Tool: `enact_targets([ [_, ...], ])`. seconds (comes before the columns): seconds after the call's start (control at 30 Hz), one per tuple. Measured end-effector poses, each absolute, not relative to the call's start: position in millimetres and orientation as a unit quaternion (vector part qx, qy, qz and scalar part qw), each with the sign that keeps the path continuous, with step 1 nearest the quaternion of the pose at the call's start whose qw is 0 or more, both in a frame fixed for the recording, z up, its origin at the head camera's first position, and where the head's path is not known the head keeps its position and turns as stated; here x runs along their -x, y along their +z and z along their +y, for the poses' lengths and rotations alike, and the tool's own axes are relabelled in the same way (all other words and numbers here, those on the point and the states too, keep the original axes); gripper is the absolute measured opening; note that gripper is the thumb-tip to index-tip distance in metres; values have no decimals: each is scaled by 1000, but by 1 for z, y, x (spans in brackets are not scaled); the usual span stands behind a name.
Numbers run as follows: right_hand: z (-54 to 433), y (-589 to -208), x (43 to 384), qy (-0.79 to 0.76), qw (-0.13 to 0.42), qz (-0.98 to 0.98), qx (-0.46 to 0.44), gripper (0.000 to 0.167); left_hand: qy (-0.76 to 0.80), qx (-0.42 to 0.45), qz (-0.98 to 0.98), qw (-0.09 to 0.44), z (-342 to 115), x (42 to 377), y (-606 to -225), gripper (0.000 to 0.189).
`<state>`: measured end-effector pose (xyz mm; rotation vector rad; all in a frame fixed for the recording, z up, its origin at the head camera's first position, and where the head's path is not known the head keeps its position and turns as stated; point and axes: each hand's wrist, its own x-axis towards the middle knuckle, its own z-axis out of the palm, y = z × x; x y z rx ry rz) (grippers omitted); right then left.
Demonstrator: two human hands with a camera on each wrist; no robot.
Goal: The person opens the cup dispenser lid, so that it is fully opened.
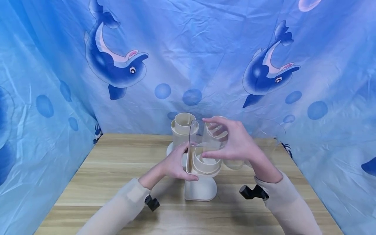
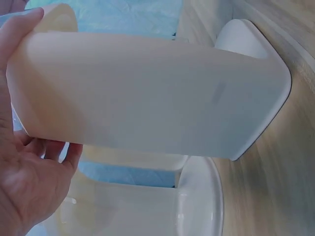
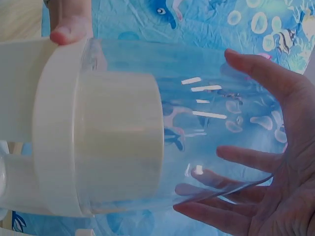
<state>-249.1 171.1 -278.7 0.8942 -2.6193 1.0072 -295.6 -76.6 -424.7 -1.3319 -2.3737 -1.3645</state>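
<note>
In front of me on the table stands a white plastic stand [image 1: 201, 191] with a flat rounded base, a broad column and a round collar on top. My left hand [image 1: 176, 164] grips it near the collar; the left wrist view shows thumb and fingers around the top of the column [image 2: 147, 93]. A clear plastic container [image 3: 192, 123] sits upright on the collar, around a cream inner ring [image 3: 118, 137]. With fingers and thumb spread about its upper end, my right hand [image 1: 235, 140] holds the container.
Behind the left hand is a similar stand [image 1: 184, 127] with a cream cylinder on top. Another cream-topped stand is partly hidden behind the right hand. A large clear container [image 1: 268, 130] shows to the right. Blue dolphin-print curtains [image 1: 205, 58] enclose the wooden table [image 1: 117, 182].
</note>
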Motion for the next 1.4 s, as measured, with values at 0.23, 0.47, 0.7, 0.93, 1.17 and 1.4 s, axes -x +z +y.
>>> enact_targets([
  [0.23, 171, -273, 257, 351, 74, -886, -295, 92, -451, 425, -783, 41, -77, 295, -422, 103],
  [0.47, 173, -274, 245, 338, 91, -886, -306, 98, -452, 432, -780, 38, -76, 294, -425, 105],
  [0.7, 165, -264, 233, 275, 126, -893, -334, 101, -460, 438, -771, 50, -75, 294, -425, 106],
  [0.93, 187, -238, 228, 328, 170, -879, -302, 91, -433, 440, -785, 52, -74, 292, -418, 105],
  [1.17, 228, -217, 214, 350, 249, -857, -286, 69, -391, 397, -818, 140, -62, 269, -389, 111],
  [1.4, 277, -201, 193, 285, 184, -914, -221, 74, -381, 379, -822, 190, -43, 253, -376, 89],
])
